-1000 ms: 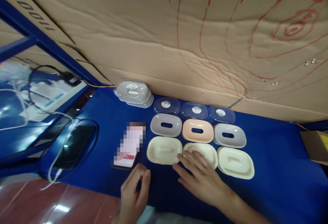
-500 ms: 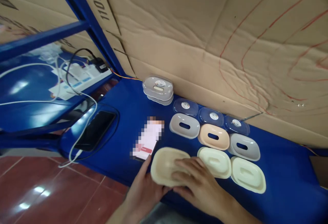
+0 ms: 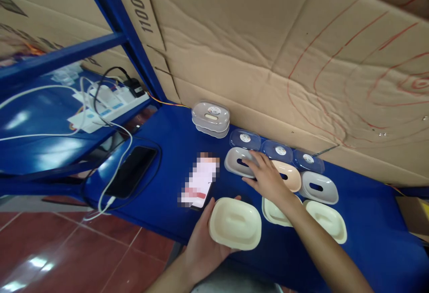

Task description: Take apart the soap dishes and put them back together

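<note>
My left hand grips a cream soap dish base from its left side and underneath, with the hollow facing up. Over the table, my right hand has its fingers curled on the right end of a grey slotted soap dish insert, one finger at the slot. Beside that lie a peach slotted insert, partly behind the hand, and another grey insert. Two cream bases rest in front, the left one partly covered by my right forearm.
Three clear lids with round stickers line the cardboard wall. Stacked covered soap dishes stand at the back left. A lit phone lies left of the insert; a dark phone on a cable and a power strip are farther left.
My right hand has left the cream base, moved up and away, and taken hold of the left grey insert. My left hand keeps the base, now slightly farther right.
</note>
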`<act>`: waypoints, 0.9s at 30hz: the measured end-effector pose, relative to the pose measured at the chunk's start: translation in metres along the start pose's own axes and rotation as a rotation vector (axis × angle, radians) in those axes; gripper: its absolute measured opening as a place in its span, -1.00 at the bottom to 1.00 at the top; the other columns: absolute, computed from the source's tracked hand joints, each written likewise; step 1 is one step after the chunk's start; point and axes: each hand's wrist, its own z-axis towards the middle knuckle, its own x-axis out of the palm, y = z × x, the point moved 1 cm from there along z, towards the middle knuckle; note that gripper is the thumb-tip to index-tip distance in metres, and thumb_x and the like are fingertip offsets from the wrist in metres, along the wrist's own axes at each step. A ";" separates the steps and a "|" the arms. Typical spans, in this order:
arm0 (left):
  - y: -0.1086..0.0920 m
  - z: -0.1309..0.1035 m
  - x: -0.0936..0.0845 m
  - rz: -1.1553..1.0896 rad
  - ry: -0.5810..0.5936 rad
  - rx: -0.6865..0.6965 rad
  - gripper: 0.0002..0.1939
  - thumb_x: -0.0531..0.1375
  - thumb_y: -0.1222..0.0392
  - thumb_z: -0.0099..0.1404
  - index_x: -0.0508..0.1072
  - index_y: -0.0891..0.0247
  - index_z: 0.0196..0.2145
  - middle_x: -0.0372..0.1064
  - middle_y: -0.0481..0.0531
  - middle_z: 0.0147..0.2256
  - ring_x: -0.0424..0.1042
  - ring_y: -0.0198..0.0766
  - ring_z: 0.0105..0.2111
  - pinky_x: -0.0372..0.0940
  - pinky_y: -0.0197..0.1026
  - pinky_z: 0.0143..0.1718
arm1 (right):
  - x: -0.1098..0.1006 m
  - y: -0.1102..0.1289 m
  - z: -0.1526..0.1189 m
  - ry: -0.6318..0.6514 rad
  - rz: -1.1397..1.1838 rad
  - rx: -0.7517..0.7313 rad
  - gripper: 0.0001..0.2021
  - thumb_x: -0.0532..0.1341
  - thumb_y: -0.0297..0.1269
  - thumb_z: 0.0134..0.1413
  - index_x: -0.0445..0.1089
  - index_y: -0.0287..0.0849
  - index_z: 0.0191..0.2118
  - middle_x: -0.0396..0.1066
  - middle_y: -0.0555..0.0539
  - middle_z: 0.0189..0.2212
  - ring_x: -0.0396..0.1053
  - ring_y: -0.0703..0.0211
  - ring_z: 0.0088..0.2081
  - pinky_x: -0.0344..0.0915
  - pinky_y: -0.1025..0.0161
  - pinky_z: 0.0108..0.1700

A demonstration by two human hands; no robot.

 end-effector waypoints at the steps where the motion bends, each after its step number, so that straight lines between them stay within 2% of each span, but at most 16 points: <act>1: 0.000 -0.001 -0.001 -0.001 0.003 0.006 -0.29 0.07 -0.28 0.49 0.32 0.19 0.40 0.51 0.22 0.20 0.42 0.20 0.25 0.26 0.22 0.27 | -0.002 0.001 -0.001 -0.007 0.009 0.004 -0.47 0.43 -0.23 0.18 0.41 -0.05 0.26 0.24 -0.26 0.37 0.21 -0.32 0.36 0.31 -0.25 0.34; 6: -0.004 0.006 0.002 0.038 0.026 0.082 -0.29 0.07 -0.30 0.49 0.36 0.23 0.36 0.54 0.22 0.16 0.43 0.18 0.23 0.25 0.21 0.27 | -0.030 0.015 -0.031 -0.046 0.085 0.011 -0.40 0.38 -0.06 0.23 0.29 0.02 0.33 0.22 -0.22 0.37 0.21 -0.25 0.36 0.29 -0.27 0.34; 9: -0.010 0.017 0.020 0.111 0.077 0.105 -0.31 0.05 -0.30 0.50 0.41 0.28 0.30 0.55 0.24 0.14 0.43 0.17 0.22 0.25 0.20 0.27 | -0.048 0.027 -0.062 0.034 0.150 -0.034 -0.30 0.38 -0.04 0.22 0.19 0.09 0.41 0.19 -0.18 0.41 0.20 -0.24 0.39 0.31 -0.24 0.34; 12: -0.014 0.030 0.042 0.182 0.088 0.079 -0.35 0.04 -0.27 0.52 0.46 0.27 0.26 0.57 0.22 0.10 0.44 0.15 0.21 0.26 0.17 0.25 | -0.057 0.033 -0.084 0.070 0.155 -0.044 -0.26 0.40 -0.05 0.20 0.18 0.09 0.42 0.18 -0.17 0.42 0.19 -0.23 0.40 0.34 -0.20 0.33; 15: -0.016 0.044 0.061 0.241 0.079 0.070 -0.38 0.04 -0.25 0.53 0.47 0.26 0.25 0.58 0.18 0.09 0.45 0.10 0.19 0.28 0.10 0.23 | -0.059 0.032 -0.091 0.053 0.152 -0.022 -0.26 0.41 -0.09 0.19 0.17 0.08 0.42 0.14 -0.16 0.44 0.13 -0.24 0.43 0.31 -0.20 0.35; 18: -0.016 0.055 0.073 0.315 0.106 0.069 -0.37 0.05 -0.26 0.52 0.46 0.23 0.27 0.56 0.16 0.11 0.45 0.07 0.18 0.30 0.06 0.20 | -0.058 0.026 -0.093 0.018 0.151 0.011 -0.28 0.40 -0.16 0.21 0.17 0.10 0.42 0.12 -0.16 0.44 0.10 -0.26 0.44 0.30 -0.22 0.36; 21: -0.018 0.065 0.077 0.391 0.081 0.054 -0.43 0.13 -0.25 0.48 0.52 0.23 0.18 0.58 0.16 0.03 0.49 0.05 0.09 0.35 0.04 0.10 | -0.054 0.019 -0.093 0.010 0.157 0.053 -0.23 0.41 -0.15 0.20 0.12 0.11 0.44 0.13 -0.18 0.42 0.11 -0.27 0.43 0.30 -0.23 0.36; 24: -0.022 0.071 0.077 0.428 0.024 0.084 -0.62 0.27 -0.08 0.41 0.57 0.20 0.04 0.59 0.09 -0.10 0.52 -0.06 -0.08 0.36 -0.06 -0.04 | -0.048 0.015 -0.091 0.009 0.158 0.073 -0.16 0.42 -0.17 0.18 0.04 0.09 0.48 0.14 -0.22 0.39 0.12 -0.29 0.41 0.30 -0.26 0.35; 27: -0.025 0.075 0.076 0.418 0.007 0.115 -0.67 0.28 -0.01 0.40 0.57 0.18 0.03 0.57 0.04 -0.11 0.50 -0.12 -0.13 0.35 -0.11 -0.06 | -0.040 0.014 -0.088 -0.002 0.143 0.081 -0.17 0.41 -0.20 0.18 0.04 0.10 0.47 0.15 -0.23 0.36 0.15 -0.32 0.39 0.33 -0.28 0.32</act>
